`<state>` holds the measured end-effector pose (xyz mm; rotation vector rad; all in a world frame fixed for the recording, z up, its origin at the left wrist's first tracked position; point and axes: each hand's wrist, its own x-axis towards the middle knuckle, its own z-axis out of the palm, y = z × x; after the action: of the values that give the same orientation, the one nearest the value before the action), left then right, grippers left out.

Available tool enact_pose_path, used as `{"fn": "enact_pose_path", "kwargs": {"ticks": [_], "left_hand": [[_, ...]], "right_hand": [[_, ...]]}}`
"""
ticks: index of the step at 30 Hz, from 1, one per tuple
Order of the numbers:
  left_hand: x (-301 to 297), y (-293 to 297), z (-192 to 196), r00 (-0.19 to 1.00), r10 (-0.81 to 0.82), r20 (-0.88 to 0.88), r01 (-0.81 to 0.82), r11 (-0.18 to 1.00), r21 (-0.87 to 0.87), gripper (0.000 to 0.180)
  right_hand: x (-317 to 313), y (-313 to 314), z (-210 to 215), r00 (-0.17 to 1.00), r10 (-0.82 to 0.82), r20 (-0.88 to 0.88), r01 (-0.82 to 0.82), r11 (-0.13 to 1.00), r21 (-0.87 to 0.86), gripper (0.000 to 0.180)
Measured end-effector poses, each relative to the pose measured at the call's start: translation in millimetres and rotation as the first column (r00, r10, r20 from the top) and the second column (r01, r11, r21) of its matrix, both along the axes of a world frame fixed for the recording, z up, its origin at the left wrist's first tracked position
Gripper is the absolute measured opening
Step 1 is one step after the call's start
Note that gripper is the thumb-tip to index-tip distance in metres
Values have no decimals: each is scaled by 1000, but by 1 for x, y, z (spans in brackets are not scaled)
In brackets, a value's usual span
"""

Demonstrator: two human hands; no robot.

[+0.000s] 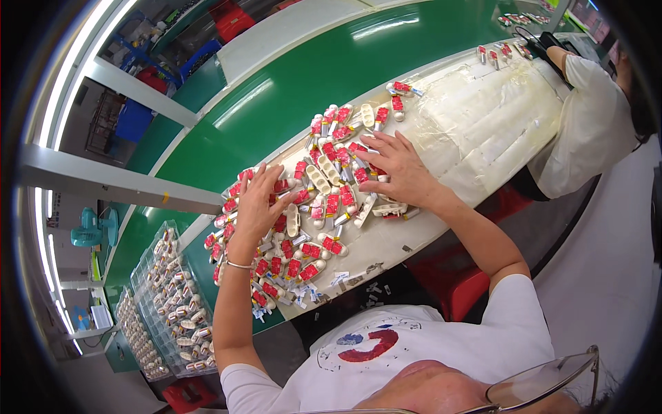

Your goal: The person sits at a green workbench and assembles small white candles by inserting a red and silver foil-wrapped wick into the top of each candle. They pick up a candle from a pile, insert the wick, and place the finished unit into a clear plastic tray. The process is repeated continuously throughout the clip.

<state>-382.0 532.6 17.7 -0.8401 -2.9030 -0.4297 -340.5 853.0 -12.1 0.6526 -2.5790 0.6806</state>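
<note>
A spread-out pile of small, elongated cream plastic pieces [332, 247] lies on the table, most with red labels and some with silvery ends. Their exact kind I cannot make out. A few lie turned over, such as a bare cream piece [318, 179] showing round hollows. Over the left part of the pile rests my left hand [259, 207], fingers spread, with a bracelet at the wrist. My right hand [403, 169] reaches across the pile's right side, its fingers apart and touching or just above the pieces. Neither hand visibly grips a piece; what lies under the palms is hidden.
The pale worktable [476, 131] runs beside a green conveyor-like surface [289, 83]. Clear trays [148, 276] of similar pieces stand at left. Paper scraps [339, 278] lie at the table's near edge. A co-worker's white sleeve [586, 124] is at right, near a red stool [469, 293].
</note>
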Motion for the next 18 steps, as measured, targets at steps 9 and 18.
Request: {"fn": "enact_pose_path", "kwargs": {"ticks": [9,18], "left_hand": [[141,6,22,968,241,70,-250,956,157,70],[193,-12,-23,910,411,60,-411,912,-20,78]], "right_hand": [[-129,87,-4,991,-130,14,131,982,-138,56],[-121,22,-24,942,264,210,-240,962,-131,46]]}}
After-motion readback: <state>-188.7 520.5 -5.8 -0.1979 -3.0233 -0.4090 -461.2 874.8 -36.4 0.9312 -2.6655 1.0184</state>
